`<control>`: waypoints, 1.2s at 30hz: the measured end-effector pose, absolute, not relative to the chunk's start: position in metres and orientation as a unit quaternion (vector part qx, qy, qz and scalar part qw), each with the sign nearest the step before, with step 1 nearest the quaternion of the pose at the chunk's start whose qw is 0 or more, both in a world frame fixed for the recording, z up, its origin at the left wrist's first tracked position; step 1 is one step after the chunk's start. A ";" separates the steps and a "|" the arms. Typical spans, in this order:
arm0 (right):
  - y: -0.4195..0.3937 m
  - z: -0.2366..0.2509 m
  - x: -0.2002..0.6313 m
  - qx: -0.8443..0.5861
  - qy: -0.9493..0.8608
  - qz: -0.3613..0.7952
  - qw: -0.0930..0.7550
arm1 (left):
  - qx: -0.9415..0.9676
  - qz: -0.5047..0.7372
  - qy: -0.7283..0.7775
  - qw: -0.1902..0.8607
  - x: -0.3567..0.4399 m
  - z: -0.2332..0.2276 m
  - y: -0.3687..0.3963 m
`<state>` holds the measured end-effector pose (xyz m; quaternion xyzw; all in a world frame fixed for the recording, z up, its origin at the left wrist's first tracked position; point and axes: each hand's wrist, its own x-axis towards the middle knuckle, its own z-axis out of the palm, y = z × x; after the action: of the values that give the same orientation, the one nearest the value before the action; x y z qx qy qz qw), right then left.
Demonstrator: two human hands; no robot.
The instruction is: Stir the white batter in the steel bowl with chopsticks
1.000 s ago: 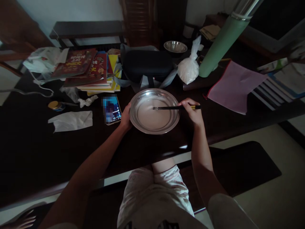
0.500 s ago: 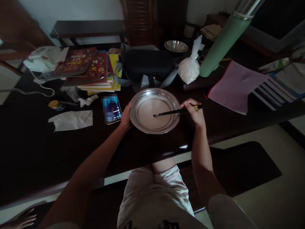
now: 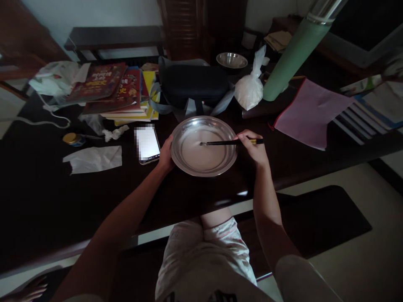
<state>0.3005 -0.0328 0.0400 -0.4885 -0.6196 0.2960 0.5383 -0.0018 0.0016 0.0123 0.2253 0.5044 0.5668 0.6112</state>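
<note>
A round metal plate (image 3: pixel 189 167) holding a pale milky liquid sits on the dark table (image 3: pixel 47 201) in front of me. My left hand (image 3: pixel 166 156) grips the plate's left rim. My right hand (image 3: pixel 255 149) holds a pair of dark chopsticks (image 3: pixel 226 142) over the plate's right rim. The chopstick tips rest in the liquid near the plate's middle.
A phone (image 3: pixel 147 144) with a lit screen lies just left of the plate, with crumpled paper (image 3: pixel 92 159) and a small jar (image 3: pixel 71 139) further left. Books (image 3: pixel 116 90), a black case (image 3: pixel 193 84), a white bag (image 3: pixel 250 90), a green cylinder (image 3: pixel 291 56) and a pink folder (image 3: pixel 310 113) crowd the far side.
The chopstick tips moved down in the liquid and then back up toward the plate's middle. The phone screen turned from a coloured picture to bright white. My left hand stayed on the rim.
</note>
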 end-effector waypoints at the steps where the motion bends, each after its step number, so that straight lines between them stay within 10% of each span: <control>1: -0.033 0.040 0.301 -0.494 -0.605 0.290 0.553 | 0.225 0.563 0.505 0.614 -0.002 0.013 0.001; 36: -0.033 0.040 0.302 -0.472 -0.613 0.311 0.552 | 0.261 0.570 0.480 0.614 -0.005 0.003 0.005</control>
<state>0.3016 -0.0335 0.0395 -0.4725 -0.6130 0.3107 0.5518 -0.0055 0.0052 0.0031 0.2607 0.4796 0.5704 0.6137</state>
